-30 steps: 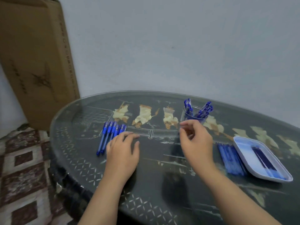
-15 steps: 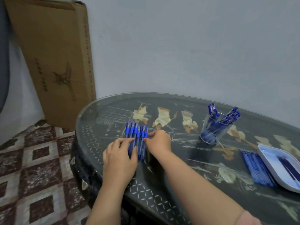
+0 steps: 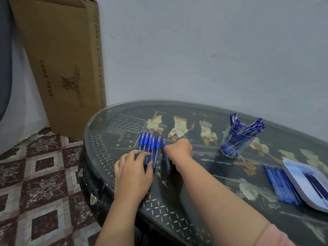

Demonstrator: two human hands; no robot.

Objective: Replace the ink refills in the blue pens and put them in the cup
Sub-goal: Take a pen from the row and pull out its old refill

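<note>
Several blue capped pens [image 3: 148,145] lie side by side near the left edge of the dark glass-topped table [image 3: 195,183]. My left hand [image 3: 133,172] rests flat on their near ends, fingers straight. My right hand [image 3: 179,150] pinches the rightmost pen [image 3: 166,161], which sits slightly apart from the row and angled. A clear cup [image 3: 237,142] holding several blue pens stands to the right. A row of blue refills [image 3: 280,185] lies beside a white tray [image 3: 292,172] holding dark refills [image 3: 317,185].
A large cardboard box [image 3: 60,64] leans on the wall at the left, behind the table. Patterned floor tiles [image 3: 35,183] lie below the table's rounded left edge. A grey wall runs behind the table.
My right hand crossed from the cup to the row of pens and took the rightmost one, pulling it away from the others. The view swung left. My left hand stays on the pens.
</note>
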